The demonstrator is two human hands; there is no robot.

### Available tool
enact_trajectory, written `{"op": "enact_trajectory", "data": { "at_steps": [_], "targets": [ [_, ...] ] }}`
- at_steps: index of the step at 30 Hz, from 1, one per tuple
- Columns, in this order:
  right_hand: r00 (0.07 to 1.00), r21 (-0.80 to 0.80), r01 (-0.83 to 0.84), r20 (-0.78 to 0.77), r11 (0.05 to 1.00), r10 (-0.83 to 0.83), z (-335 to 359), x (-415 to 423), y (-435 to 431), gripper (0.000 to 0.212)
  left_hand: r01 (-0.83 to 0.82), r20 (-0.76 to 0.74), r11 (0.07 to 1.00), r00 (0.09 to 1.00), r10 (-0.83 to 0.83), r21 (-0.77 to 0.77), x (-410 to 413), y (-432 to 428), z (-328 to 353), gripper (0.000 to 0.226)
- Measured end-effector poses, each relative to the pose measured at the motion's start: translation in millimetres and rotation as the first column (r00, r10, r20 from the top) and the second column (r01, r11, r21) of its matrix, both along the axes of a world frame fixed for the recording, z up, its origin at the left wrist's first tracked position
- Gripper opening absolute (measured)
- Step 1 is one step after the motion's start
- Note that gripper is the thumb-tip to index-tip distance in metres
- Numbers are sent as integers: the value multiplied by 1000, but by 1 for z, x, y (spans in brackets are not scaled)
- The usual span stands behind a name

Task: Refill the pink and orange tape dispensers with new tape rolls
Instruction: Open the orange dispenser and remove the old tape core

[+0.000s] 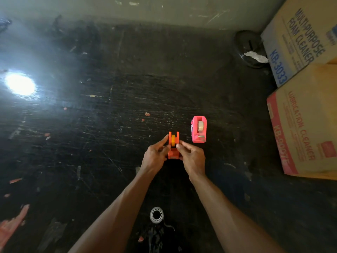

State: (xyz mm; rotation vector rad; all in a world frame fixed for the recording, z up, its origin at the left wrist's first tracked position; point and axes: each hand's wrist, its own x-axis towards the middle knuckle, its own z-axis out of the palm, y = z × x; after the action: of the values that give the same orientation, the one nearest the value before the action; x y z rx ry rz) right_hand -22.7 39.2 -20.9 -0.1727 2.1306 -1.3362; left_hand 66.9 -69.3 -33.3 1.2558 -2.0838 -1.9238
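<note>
An orange tape dispenser stands on the dark scratched table with a yellowish tape roll seated in its cradle. My left hand grips the dispenser's left side, fingertips near the roll. My right hand pinches at the dispenser's right side beside the roll. A pink tape dispenser stands just to the right and farther away, with a pale tape roll inside it; neither hand touches it.
A clear empty tape core lies near the table's front edge between my forearms. Two cardboard cartons stand stacked at the right. A black round container sits at the back right. A bright light glare reflects at the left.
</note>
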Motion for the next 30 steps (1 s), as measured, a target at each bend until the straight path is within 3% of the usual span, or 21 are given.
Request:
{"op": "enact_trajectory", "data": {
  "at_steps": [5,14,23,27,30],
  "targets": [
    [995,-83,24,97,996,-16,11,28,46,29,57,-24,998,998,-57,-5,39,35,17,48],
    [909,-182,196,403,964,-108,22,72,101,17,-44,-72,984,996,57,170,84,87,29,43],
    [890,-186,271,422,944,-172,31,81,126,16,-235,-69,926,962,266,296,100,101,26,40],
    [890,-155,277,414,948,-192,32,81,134,17,-136,19,990,990,137,-25,103,91,29,45],
    [893,-126,279,398,952,-210,31,82,136,16,-37,130,953,988,79,-302,101,84,22,48]
  ]
}}
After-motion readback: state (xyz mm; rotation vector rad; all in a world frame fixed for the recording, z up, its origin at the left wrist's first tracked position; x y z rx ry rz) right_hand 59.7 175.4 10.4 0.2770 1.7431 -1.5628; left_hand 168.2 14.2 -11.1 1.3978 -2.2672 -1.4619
